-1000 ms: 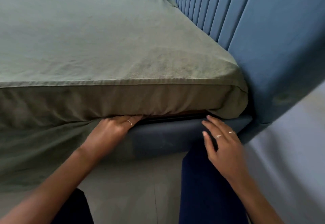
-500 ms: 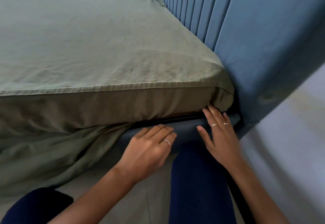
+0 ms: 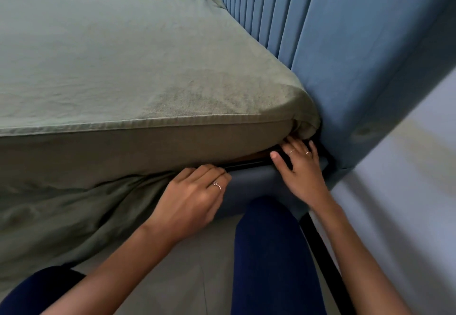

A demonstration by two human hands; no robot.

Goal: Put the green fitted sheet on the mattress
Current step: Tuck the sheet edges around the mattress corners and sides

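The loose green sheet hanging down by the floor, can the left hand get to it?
Probably yes. The left hand rests at the mattress's bottom edge, right beside the hanging green sheet, and nothing lies between them.

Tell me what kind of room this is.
Most likely a bedroom: a mattress under a green fitted sheet sits on a blue padded bed frame, against a tall blue channelled headboard.

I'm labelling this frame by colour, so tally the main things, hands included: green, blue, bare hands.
Green: 1, the fitted sheet
Blue: 2, the headboard and the bed frame rail
Hands: 2, the left hand and the right hand
Total: 5
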